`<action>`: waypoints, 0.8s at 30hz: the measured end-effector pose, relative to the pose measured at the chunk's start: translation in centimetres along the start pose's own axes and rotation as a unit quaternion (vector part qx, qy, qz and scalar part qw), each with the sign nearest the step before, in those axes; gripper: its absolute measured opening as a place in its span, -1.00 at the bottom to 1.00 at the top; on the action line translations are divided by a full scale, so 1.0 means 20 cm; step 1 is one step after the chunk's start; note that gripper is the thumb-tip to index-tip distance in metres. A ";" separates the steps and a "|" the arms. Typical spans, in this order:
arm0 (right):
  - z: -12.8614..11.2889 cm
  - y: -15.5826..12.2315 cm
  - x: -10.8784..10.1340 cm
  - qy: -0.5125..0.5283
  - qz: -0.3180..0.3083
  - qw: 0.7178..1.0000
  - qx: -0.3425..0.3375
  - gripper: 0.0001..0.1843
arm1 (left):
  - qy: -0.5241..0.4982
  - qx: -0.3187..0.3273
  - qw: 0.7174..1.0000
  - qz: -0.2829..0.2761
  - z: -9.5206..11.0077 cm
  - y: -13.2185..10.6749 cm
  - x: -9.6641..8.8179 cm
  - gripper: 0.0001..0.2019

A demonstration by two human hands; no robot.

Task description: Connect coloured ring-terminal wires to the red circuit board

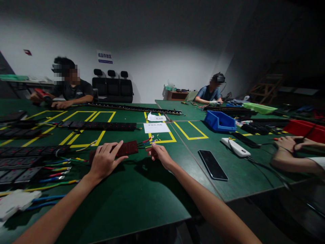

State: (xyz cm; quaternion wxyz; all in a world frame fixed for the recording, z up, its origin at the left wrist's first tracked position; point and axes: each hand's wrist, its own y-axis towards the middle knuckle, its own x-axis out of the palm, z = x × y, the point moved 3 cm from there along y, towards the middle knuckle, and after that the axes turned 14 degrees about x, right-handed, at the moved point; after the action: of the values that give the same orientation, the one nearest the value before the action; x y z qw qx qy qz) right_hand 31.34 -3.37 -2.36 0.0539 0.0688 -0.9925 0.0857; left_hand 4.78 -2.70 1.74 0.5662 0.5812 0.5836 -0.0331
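Observation:
My left hand (pixel 105 160) rests on the left end of a dark socket strip module (pixel 127 148) lying on the green table (pixel 122 196), its fingers curled over the strip's edge. My right hand (pixel 159 155) is at the module's right end, fingers pinched together where coloured wires (pixel 148 140) come out. What the right fingers hold is too small to make out.
Rows of black socket modules (pixel 27 162) and loose coloured wires (pixel 58 169) lie at left. A black phone (pixel 212 164), a white box (pixel 236 147) and a blue bin (pixel 220 121) sit at right. Another person's hands (pixel 288 144) work at far right; two people sit behind.

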 end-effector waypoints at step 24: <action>0.01 -0.01 0.03 0.013 -0.028 1.000 -0.001 -0.38 | -0.007 0.009 1.000 -0.015 0.01 0.01 -0.01 -0.34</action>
State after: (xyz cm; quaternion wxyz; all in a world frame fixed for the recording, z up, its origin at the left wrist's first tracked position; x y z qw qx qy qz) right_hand 30.84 -3.59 -2.43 0.0687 0.0955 -0.9895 0.0844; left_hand 5.07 -2.90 1.86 0.5646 0.5773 0.5876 -0.0509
